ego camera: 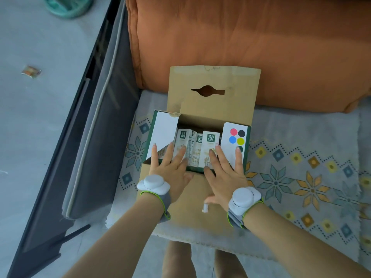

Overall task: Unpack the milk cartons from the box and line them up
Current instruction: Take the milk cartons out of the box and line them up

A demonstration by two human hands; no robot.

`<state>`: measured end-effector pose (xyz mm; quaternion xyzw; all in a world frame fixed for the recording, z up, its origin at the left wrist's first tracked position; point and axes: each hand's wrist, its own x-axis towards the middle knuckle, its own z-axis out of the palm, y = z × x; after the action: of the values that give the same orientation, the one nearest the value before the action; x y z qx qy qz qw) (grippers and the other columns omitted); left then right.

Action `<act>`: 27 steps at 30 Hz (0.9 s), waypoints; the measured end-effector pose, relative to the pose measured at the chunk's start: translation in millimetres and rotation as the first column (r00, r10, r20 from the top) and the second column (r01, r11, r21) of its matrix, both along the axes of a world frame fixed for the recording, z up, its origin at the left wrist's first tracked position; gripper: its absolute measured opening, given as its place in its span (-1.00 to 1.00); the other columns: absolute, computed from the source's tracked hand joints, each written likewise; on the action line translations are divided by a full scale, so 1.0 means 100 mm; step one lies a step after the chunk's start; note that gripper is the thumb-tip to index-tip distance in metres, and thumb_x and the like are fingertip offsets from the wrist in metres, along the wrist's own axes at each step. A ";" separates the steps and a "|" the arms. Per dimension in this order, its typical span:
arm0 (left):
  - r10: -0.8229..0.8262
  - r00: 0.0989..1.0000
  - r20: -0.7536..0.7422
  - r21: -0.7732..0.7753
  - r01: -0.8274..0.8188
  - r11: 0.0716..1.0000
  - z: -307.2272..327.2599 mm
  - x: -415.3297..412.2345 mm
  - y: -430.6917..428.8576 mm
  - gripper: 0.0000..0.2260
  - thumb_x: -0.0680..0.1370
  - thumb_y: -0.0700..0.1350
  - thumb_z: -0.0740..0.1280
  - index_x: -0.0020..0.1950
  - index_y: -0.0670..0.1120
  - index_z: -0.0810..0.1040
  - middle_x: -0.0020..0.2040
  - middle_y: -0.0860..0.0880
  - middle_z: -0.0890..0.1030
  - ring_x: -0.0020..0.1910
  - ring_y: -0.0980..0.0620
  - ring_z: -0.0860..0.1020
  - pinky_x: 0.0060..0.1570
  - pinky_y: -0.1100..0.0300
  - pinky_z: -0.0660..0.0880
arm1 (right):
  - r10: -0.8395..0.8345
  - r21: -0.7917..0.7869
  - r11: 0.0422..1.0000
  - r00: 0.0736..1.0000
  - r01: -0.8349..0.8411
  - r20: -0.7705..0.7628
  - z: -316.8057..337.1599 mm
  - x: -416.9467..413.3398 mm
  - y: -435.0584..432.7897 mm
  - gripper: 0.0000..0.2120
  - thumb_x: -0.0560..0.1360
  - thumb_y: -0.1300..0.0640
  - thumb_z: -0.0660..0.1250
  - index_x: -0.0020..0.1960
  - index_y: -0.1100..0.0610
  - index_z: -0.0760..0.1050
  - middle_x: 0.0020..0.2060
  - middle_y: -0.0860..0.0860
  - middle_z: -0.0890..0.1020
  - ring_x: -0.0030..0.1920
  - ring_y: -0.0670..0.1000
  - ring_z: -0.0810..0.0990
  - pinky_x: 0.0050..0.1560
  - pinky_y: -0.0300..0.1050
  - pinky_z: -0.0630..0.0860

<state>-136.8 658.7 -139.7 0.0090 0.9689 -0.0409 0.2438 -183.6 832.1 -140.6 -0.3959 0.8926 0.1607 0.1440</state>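
1. On a sofa seat covered by a pale patterned cloth (301,177), with an orange back cushion (241,47) rising behind, sits an open cardboard box (212,87).
2. Left of the seat runs a grey padded armrest (96,147), and beyond it a grey floor with a small wrapper (31,71) and a teal object (68,5) at the top edge.
3. The box's rear flap stands up against the cushion; a white side flap on the left and one with coloured dots on the right fold partly over the opening, and the near flap lies flat toward the person.
4. Milk cartons (209,149) stand upright inside the box, packed side by side.
5. The left hand (170,167) lies spread, fingers extended over the left cartons, gripping nothing.
6. The right hand (224,173) is likewise spread flat, fingers resting on the right carton and dotted flap, holding nothing.
7. Both wrists wear grey bands with white discs.
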 end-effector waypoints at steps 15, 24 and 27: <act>0.020 1.000 -0.020 -0.229 -0.025 0.973 0.27 0.02 -0.34 -0.36 0.46 0.25 -0.41 0.50 0.07 -0.12 0.54 0.06 -0.14 0.45 -0.22 -0.33 0.19 -0.46 -0.45 | -0.239 -0.030 0.971 0.957 0.237 -0.163 0.44 -0.12 0.15 -0.52 0.40 -0.14 0.30 0.13 0.20 0.53 0.44 0.22 0.29 0.50 0.19 0.05 0.35 0.46 -0.29; 0.227 0.972 -0.063 -0.263 -0.236 0.936 0.28 -0.02 -0.67 -0.39 0.53 0.24 -0.20 0.50 -0.05 -0.11 0.53 -0.20 -0.07 0.49 -0.18 -0.22 0.32 -0.29 -0.36 | -0.482 -0.009 0.872 0.857 0.489 -0.181 0.35 -0.21 0.31 -0.23 0.40 -0.18 0.27 0.42 0.30 0.23 0.45 0.33 0.18 0.50 0.28 -0.01 0.38 0.37 -0.33; 0.343 0.939 0.012 -0.136 -0.338 0.931 0.11 -0.13 -0.73 -0.41 0.55 0.22 -0.10 0.49 0.00 -0.19 0.52 -0.26 -0.07 0.49 -0.21 -0.13 0.41 -0.19 -0.19 | -0.595 0.038 0.797 0.794 0.603 -0.125 0.20 -0.27 0.32 -0.19 0.45 -0.23 0.14 0.47 0.30 0.05 0.47 0.34 0.11 0.49 0.30 -0.06 0.40 0.31 -0.33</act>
<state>-149.8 585.8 -128.7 -0.1743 0.9465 -0.0616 0.2646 -210.8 864.6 -120.3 -0.0780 0.9716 0.1615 0.1543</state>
